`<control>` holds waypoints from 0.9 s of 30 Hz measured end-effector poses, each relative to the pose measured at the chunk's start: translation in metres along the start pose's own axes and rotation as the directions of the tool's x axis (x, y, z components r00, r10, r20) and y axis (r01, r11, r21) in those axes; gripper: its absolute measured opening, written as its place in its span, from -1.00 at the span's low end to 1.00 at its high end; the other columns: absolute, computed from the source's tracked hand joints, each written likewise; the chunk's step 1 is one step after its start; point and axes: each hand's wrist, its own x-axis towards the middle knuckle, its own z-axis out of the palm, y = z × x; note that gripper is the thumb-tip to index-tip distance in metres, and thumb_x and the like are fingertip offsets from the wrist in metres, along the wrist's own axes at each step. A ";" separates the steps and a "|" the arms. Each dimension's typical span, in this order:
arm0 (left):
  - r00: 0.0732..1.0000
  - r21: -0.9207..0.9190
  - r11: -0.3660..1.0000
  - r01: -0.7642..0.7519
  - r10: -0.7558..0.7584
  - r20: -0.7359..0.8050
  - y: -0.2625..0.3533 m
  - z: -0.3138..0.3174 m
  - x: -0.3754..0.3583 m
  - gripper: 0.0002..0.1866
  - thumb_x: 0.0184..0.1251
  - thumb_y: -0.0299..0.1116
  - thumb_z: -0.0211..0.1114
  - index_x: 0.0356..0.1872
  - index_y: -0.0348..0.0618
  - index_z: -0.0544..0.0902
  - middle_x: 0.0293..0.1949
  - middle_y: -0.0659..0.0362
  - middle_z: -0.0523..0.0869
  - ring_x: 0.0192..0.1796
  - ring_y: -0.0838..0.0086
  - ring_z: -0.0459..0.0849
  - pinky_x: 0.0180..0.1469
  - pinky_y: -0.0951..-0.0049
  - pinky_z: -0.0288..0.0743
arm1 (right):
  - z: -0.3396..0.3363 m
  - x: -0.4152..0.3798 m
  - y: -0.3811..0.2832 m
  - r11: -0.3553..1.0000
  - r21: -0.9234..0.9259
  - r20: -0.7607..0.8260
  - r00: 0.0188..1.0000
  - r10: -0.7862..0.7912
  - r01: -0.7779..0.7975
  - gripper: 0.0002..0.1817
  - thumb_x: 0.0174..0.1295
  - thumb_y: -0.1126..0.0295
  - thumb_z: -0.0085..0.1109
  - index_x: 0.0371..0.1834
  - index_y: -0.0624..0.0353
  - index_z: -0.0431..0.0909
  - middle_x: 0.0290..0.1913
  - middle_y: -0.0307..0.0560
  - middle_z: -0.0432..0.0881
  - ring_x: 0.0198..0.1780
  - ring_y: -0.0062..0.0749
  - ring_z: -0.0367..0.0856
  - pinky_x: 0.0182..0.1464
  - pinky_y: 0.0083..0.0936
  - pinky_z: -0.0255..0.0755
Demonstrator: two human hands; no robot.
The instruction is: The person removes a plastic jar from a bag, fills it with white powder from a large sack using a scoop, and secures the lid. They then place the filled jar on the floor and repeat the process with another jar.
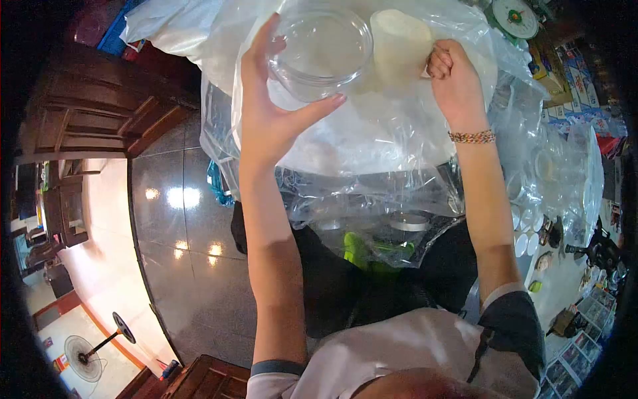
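Bowl (322,50): clear, colourless
Cup (399,46): translucent, creamy white
Plastic sheeting (531,146): clear, with whitish glints
Bracelet (472,137): orange, pale and dark flecks in a small mixed pattern
Shirt (412,339): pale greyish pink, dark grey sleeve ends
Trousers (325,276): plain black
Floor tiles (163,233): dark grey, thin straight-lined grid
Wooden panelling (86,100): dark reddish brown
Scale dial (516,18): whitish, green centre
Footwear-like item between the legs (355,247): bright lime green

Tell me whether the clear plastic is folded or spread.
Spread: the clear plastic, though wrinkled, reaches outward past both the left hand and the right hand.
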 end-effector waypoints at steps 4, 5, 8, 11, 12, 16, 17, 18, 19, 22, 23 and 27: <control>0.998 0.262 0.964 0.053 -0.055 0.001 0.006 0.013 -0.001 0.15 -0.27 -0.25 0.70 0.44 -0.24 0.21 0.29 -0.08 0.43 0.31 0.17 0.45 0.35 0.14 0.29 | -0.083 0.049 0.001 0.957 -0.200 0.393 0.912 -0.120 0.212 -0.78 0.30 0.47 0.10 -0.52 0.16 0.35 -0.49 -0.35 0.40 -0.41 -0.55 0.34 -0.34 -0.50 0.21; 0.996 0.273 0.958 0.090 -0.088 -0.021 0.006 0.018 -0.002 0.14 -0.26 -0.22 0.70 0.43 -0.27 0.23 0.28 -0.09 0.45 0.30 0.17 0.46 0.35 0.15 0.30 | -0.091 0.053 0.001 0.962 -0.174 0.454 0.884 -0.111 0.210 -0.79 0.30 0.46 0.09 -0.50 0.19 0.37 -0.47 -0.32 0.44 -0.40 -0.53 0.37 -0.31 -0.49 0.24; 0.998 0.331 0.942 0.051 -0.056 0.003 0.000 0.024 -0.001 0.14 -0.26 -0.17 0.70 0.42 -0.32 0.24 0.24 -0.12 0.49 0.28 0.15 0.48 0.35 0.18 0.30 | -0.079 0.041 -0.013 0.998 0.048 0.476 0.878 -0.049 0.030 -0.83 0.33 0.44 0.06 -0.42 0.26 0.44 -0.41 -0.23 0.49 -0.36 -0.49 0.40 -0.26 -0.49 0.29; 0.999 0.342 0.939 0.035 -0.042 0.013 -0.006 0.034 -0.005 0.12 -0.22 -0.11 0.67 0.43 -0.15 0.23 0.21 -0.05 0.48 0.30 0.10 0.42 0.32 0.10 0.26 | -0.031 0.007 -0.024 0.994 0.002 0.093 0.989 -0.111 0.111 -0.80 0.38 0.48 0.03 -0.45 0.20 0.37 -0.49 -0.35 0.17 -0.45 -0.66 0.10 -0.36 -0.68 0.06; 0.999 0.361 0.932 0.034 -0.044 0.022 -0.005 0.035 -0.006 0.12 -0.22 -0.09 0.67 0.44 -0.14 0.23 0.20 -0.04 0.48 0.30 0.11 0.42 0.33 0.10 0.24 | -0.030 0.004 -0.025 0.991 -0.024 0.108 0.986 -0.129 0.132 -0.82 0.37 0.49 0.04 -0.44 0.21 0.39 -0.48 -0.35 0.18 -0.45 -0.66 0.11 -0.36 -0.69 0.06; 0.998 0.401 0.916 0.018 -0.040 0.048 -0.006 0.038 -0.006 0.11 -0.20 -0.05 0.65 0.44 -0.10 0.23 0.21 -0.01 0.48 0.30 0.12 0.42 0.35 0.11 0.18 | -0.036 0.007 -0.026 0.978 -0.078 0.196 0.965 -0.174 0.192 -0.89 0.33 0.51 0.08 -0.39 0.24 0.48 -0.49 -0.36 0.20 -0.44 -0.67 0.13 -0.35 -0.68 0.08; 0.998 0.403 0.915 0.013 -0.037 0.052 -0.007 0.038 -0.007 0.11 -0.20 -0.05 0.65 0.44 -0.09 0.23 0.21 -0.01 0.48 0.31 0.12 0.42 0.36 0.11 0.17 | -0.038 0.008 -0.026 0.977 -0.078 0.225 0.958 -0.178 0.200 -0.90 0.32 0.51 0.09 -0.38 0.24 0.50 -0.49 -0.36 0.20 -0.44 -0.67 0.14 -0.35 -0.68 0.08; 0.998 0.402 0.915 0.015 -0.040 0.054 -0.007 0.038 -0.007 0.11 -0.20 -0.05 0.65 0.44 -0.10 0.23 0.21 -0.01 0.48 0.31 0.12 0.42 0.36 0.11 0.17 | -0.040 0.009 -0.025 0.973 -0.089 0.235 0.953 -0.189 0.215 -0.90 0.31 0.52 0.09 -0.38 0.25 0.50 -0.49 -0.36 0.20 -0.44 -0.67 0.14 -0.35 -0.68 0.08; 0.998 0.402 0.916 0.016 -0.042 0.055 -0.006 0.039 -0.007 0.11 -0.19 -0.04 0.65 0.44 -0.10 0.22 0.22 -0.01 0.48 0.31 0.11 0.41 0.36 0.10 0.17 | -0.039 0.008 -0.024 0.968 -0.099 0.246 0.948 -0.201 0.230 -0.90 0.31 0.52 0.09 -0.38 0.26 0.51 -0.50 -0.36 0.20 -0.44 -0.67 0.14 -0.35 -0.67 0.09; 0.996 0.405 0.914 0.019 -0.052 0.071 -0.005 0.039 -0.008 0.10 -0.19 -0.04 0.64 0.44 -0.11 0.22 0.23 -0.02 0.47 0.32 0.10 0.40 0.36 0.09 0.16 | -0.037 0.000 -0.021 0.465 -0.630 0.394 0.772 -0.498 0.622 -0.87 0.29 0.53 0.10 -0.44 0.27 0.48 -0.50 -0.36 0.21 -0.44 -0.66 0.13 -0.34 -0.65 0.08; 0.995 0.406 0.914 0.019 -0.055 0.077 -0.005 0.039 -0.008 0.10 -0.18 -0.04 0.64 0.44 -0.12 0.22 0.24 -0.03 0.46 0.32 0.10 0.40 0.36 0.08 0.16 | -0.035 -0.004 -0.019 0.067 -0.749 0.523 0.650 -0.552 0.659 -0.85 0.28 0.53 0.10 -0.47 0.27 0.46 -0.51 -0.36 0.22 -0.44 -0.66 0.13 -0.34 -0.65 0.08; 0.993 0.422 0.907 -0.007 -0.043 0.108 -0.005 0.038 -0.007 0.08 -0.16 -0.07 0.65 0.41 -0.25 0.25 0.27 -0.07 0.43 0.33 0.11 0.40 0.34 0.10 0.27 | -0.026 -0.001 -0.019 0.912 -0.278 0.145 0.952 -0.272 0.302 -0.84 0.27 0.52 0.11 -0.48 0.27 0.43 -0.48 -0.38 0.29 -0.42 -0.67 0.16 -0.31 -0.66 0.07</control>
